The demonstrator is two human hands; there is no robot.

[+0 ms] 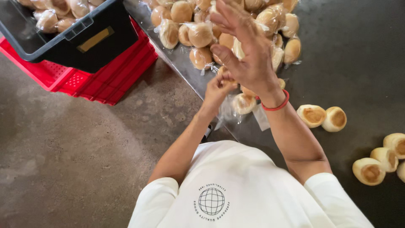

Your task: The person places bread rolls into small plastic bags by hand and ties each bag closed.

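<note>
Bagged buns [219, 25] block ahead; bare table [354, 50] rightward.

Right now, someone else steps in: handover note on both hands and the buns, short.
Left hand: fingers pinched on the top of a clear bag holding one bun.
Right hand: raised over the bag's neck, fingers spread, thumb at the pinch point; red wristband.
Done: pile of bagged buns on the table ahead; more bagged buns in the dark crate on red crates, left.
Left: unbagged buns loose on the table at right, more near the edge. Current bag's closure is hidden by the hands.
</note>
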